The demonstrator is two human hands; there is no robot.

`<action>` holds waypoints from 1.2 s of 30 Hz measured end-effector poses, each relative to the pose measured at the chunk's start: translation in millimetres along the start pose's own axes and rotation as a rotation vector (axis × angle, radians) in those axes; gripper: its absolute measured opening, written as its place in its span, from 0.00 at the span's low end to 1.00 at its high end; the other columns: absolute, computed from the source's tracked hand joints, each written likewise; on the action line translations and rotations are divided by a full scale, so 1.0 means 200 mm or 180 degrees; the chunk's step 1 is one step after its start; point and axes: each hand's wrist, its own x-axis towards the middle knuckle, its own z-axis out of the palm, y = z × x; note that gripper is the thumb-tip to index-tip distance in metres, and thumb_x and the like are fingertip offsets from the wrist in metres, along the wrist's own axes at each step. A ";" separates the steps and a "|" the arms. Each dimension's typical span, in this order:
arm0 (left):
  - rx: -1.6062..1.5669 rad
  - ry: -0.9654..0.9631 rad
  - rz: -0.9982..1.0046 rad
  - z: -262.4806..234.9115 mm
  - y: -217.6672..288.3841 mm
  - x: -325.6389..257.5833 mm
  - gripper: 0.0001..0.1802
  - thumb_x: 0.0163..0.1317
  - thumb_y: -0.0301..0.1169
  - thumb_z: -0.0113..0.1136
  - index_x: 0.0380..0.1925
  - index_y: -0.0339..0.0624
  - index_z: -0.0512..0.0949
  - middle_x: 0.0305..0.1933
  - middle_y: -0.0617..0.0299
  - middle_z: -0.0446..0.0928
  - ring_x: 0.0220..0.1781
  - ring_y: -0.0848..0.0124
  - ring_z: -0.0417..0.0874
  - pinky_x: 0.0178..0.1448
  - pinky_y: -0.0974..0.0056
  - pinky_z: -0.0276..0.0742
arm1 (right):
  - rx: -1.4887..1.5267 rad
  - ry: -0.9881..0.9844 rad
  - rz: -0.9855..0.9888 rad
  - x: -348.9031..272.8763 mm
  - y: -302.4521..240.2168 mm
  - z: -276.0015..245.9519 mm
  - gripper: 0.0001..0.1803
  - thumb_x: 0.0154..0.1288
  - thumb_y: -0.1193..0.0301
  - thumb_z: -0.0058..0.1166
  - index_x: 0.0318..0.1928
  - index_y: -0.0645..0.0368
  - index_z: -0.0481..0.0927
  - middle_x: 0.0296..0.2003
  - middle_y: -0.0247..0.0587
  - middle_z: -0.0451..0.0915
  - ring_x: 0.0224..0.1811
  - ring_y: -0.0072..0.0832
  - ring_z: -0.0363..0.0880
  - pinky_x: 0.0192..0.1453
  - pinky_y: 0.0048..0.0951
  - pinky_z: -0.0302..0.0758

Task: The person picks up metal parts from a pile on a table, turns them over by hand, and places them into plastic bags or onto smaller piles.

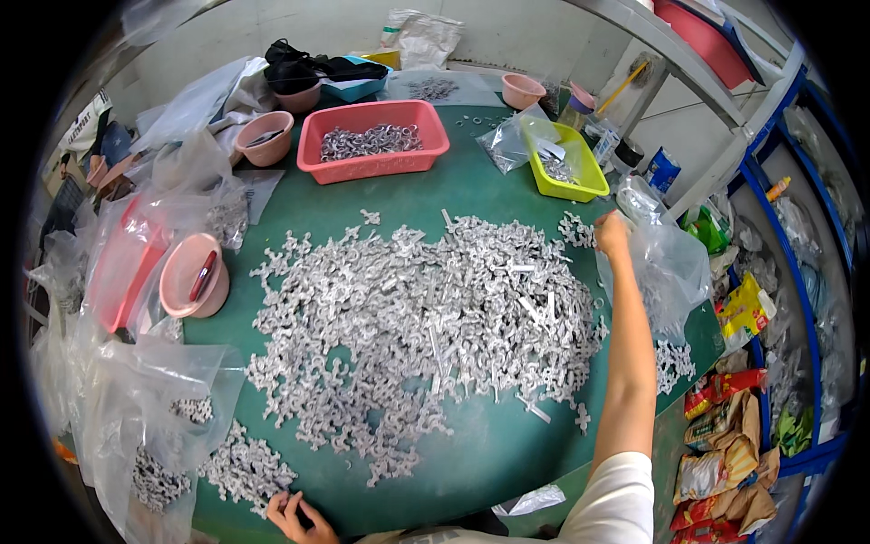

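A broad heap of small grey metal castings [426, 308] lies across the green tabletop. My left hand [299, 519] rests at the near left edge, its fingers loosely curled with a gap between them. It is beside a smaller pile of the same castings [243, 464]. My right arm reaches far over the table's right side. My right hand [613, 232] is closed, next to a small cluster of castings [575, 230] and against the edge of a clear plastic bag [669, 267]. What its fingers pinch, if anything, is hidden.
A pink tray [306, 145] of metal rings and a yellow-green tray [580, 189] stand at the back. A pink bowl [195, 299] holding a red tool is at left, near clear bags [136, 381]. Blue shelving [788, 227] flanks the right side.
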 end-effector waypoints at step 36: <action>-0.3164 -0.1767 0.0642 -0.08 0.69 0.35 0.26 0.48 0.16 0.58 0.50 0.34 0.68 0.45 0.53 0.69 0.40 0.68 0.75 0.42 0.69 0.73 | 0.3757 -0.3729 -0.0318 -1.57 -0.80 -0.78 0.09 0.55 0.75 0.57 0.37 0.64 0.76 0.27 0.34 0.76 0.24 0.15 0.73 0.21 0.13 0.66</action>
